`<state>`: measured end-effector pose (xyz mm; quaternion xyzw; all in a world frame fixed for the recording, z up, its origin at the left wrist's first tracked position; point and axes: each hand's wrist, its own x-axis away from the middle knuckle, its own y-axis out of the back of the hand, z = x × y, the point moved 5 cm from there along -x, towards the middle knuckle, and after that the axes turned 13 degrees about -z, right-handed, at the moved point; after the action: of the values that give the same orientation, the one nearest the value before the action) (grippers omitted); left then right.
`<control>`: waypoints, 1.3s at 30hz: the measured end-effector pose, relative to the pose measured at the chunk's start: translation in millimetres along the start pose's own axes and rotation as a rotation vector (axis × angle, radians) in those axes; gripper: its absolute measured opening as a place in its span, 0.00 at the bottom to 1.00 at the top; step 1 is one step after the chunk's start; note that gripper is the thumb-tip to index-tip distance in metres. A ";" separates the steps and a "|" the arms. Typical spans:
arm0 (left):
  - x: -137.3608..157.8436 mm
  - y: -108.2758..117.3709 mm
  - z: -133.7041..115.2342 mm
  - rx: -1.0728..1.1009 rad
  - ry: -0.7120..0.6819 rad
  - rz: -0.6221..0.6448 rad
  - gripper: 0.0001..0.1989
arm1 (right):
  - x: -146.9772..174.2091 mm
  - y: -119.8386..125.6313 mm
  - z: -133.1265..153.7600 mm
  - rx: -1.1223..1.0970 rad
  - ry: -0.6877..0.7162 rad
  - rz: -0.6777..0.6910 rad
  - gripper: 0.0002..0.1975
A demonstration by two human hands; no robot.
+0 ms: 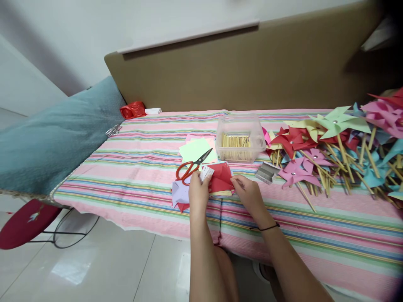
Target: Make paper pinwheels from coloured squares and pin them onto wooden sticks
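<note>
My left hand (199, 188) is closed on a small white printed box or card (207, 172), its thumb and fingers near the left side of the red paper (221, 178). My right hand (248, 193) pinches the right edge of that red paper, which lies over a stack of coloured sheets. Just beyond my left hand, red-handled scissors (192, 166) rest with blades apart on light green paper (197, 150). Purple paper pieces (180, 193) lie left of my left wrist, with a bit of red under them.
A clear plastic box (241, 147) of short wooden sticks stands behind the papers. A small grey open box (267, 172) is beside many finished paper pinwheels (299, 171) at the right. A red plastic bag (132, 110) lies far left; a red stool (28, 224) stands below.
</note>
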<state>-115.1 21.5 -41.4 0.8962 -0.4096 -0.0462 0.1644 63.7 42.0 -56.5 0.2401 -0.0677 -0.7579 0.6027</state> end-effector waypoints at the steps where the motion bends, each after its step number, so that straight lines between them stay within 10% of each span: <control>1: 0.9 -1.3 0.2 -0.029 -0.006 0.000 0.09 | -0.7 3.0 0.2 -0.011 -0.016 -0.029 0.14; 17: 13.7 -16.9 -30.0 -0.640 -0.227 0.031 0.13 | -5.5 77.6 -0.2 -0.343 -0.223 -0.578 0.11; 39: 1.9 -15.0 -15.1 -0.602 -0.310 0.073 0.23 | -5.5 99.4 -17.1 -0.695 -0.399 -0.583 0.11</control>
<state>-99.7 33.0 -32.1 0.7746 -0.4296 -0.2945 0.3588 159.8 24.2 -31.0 -0.1157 0.1450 -0.9039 0.3854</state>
